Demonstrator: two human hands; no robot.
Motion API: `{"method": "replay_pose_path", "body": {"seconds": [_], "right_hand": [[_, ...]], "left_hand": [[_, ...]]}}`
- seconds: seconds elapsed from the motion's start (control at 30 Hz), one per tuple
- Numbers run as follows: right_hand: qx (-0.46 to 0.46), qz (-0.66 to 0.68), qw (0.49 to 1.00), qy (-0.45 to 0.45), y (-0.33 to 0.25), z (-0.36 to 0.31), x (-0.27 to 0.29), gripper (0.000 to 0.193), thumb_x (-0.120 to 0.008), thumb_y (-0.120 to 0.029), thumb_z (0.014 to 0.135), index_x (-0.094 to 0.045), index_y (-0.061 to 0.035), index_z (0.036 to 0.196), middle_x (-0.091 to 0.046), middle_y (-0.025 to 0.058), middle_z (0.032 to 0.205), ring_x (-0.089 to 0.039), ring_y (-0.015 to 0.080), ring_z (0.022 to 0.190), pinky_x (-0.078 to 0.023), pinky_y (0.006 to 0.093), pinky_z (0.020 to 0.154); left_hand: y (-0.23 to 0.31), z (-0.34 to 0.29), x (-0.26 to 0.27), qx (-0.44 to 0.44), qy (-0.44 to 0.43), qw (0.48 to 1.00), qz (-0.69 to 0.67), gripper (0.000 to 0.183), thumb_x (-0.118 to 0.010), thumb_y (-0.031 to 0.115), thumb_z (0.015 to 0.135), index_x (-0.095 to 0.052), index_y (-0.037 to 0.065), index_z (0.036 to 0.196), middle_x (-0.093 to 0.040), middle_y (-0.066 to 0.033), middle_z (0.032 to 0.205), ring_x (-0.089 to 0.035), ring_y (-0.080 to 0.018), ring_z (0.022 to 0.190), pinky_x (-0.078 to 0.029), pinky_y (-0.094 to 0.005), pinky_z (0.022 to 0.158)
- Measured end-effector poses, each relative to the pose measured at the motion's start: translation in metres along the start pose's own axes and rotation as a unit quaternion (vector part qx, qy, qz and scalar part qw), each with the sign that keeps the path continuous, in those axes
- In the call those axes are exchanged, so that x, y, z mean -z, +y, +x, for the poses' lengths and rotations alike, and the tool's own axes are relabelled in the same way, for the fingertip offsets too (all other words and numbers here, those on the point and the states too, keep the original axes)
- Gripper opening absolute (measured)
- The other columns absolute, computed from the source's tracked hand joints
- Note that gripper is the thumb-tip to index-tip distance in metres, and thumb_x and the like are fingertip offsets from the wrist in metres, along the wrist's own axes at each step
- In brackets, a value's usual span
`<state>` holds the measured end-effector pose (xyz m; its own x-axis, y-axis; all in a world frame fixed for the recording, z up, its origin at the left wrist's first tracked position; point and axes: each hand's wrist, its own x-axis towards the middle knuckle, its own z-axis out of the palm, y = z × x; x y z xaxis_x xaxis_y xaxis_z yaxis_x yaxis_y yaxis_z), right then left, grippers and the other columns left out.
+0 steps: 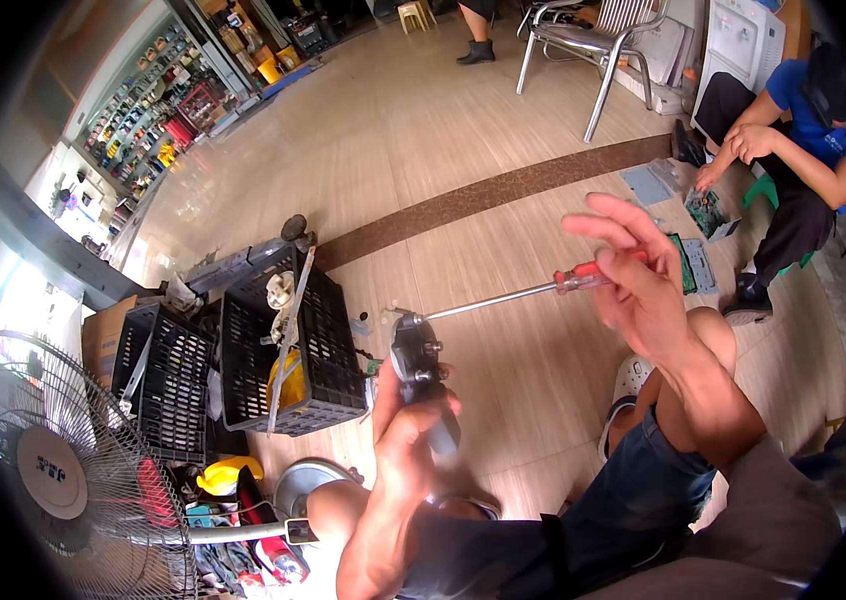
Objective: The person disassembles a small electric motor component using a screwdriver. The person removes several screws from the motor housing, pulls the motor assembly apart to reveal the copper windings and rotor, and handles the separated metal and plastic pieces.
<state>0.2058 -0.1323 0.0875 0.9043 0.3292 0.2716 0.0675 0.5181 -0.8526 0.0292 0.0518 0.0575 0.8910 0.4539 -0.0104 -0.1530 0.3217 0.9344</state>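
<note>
My left hand (403, 445) is wrapped around a black device part (411, 352) with metal studs on its side; its exact kind I cannot make out. Between the thumb and forefinger of my right hand (651, 300) is a screwdriver (503, 300) with a long metal shaft and a red and clear handle. The other fingers of that hand are spread off the handle. The shaft runs leftward, its tip at the upper end of the black part. Whether the tip sits in a screw is too small to tell.
Black plastic crates (293, 355) stand left, with a wire-caged fan (53, 470) nearer and a metal bowl (308, 485) beside my knee. At right a person in a blue shirt (828, 140) sits by circuit boards (711, 215). A metal chair (593, 40) stands farther back.
</note>
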Motion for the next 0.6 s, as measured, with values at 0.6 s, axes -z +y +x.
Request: {"method": "replay_pose_path", "body": {"seconds": [0.6], "right_hand": [[0.038, 0.013, 0.994, -0.103, 0.002, -0.004, 0.018, 0.026, -0.055, -0.017, 0.103, -0.055, 0.0015, 0.122, -0.068, 0.0193, 0.118, -0.054, 0.0092, 0.048, -0.034, 0.0207, 0.036]], "left_hand": [[0.005, -0.003, 0.002, -0.005, 0.003, 1.0, -0.022, 0.066, -0.052, 0.013, 0.074, -0.047, 0.001, 0.139, -0.06, -0.0183, 0.115, -0.063, -0.0253, 0.085, -0.05, -0.0372, 0.079]]}}
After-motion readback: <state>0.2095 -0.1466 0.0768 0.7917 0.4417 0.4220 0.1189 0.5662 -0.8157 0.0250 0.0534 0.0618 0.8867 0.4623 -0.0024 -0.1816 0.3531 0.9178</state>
